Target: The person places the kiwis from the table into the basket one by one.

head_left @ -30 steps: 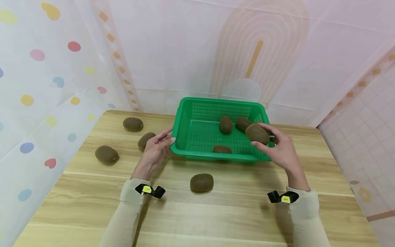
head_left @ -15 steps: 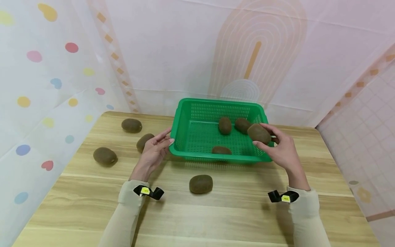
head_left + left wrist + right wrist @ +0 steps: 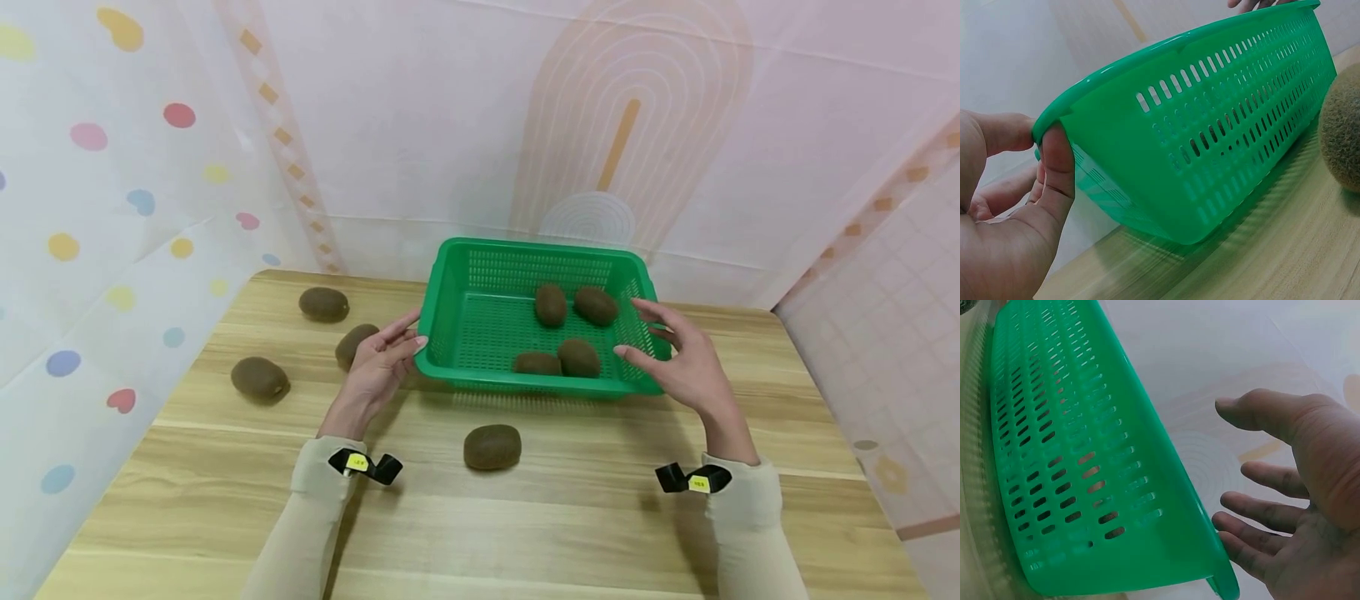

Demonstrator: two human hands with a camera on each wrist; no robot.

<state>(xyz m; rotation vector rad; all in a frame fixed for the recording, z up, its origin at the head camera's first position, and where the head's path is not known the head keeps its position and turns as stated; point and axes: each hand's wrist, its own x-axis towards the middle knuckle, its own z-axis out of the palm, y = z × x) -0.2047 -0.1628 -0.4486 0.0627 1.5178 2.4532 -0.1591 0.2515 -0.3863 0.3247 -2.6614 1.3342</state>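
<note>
Steadying green basket (image 3: 450,333) — left hand (image 3: 378,367) pinches its left rim; right hand (image 3: 678,358), fingers spread, holds nothing — four kiwis (image 3: 579,357) inside.

Soft, even, bright light falls from above, leaving only faint shadows under the basket (image 3: 450,367) and kiwis on the table (image 3: 570,517), while the wrist views blur close up and the head view bends at its edges.

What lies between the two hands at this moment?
The green basket with four kiwis inside, seen in the head view; left hand holds its rim, right hand open beside it.
</note>
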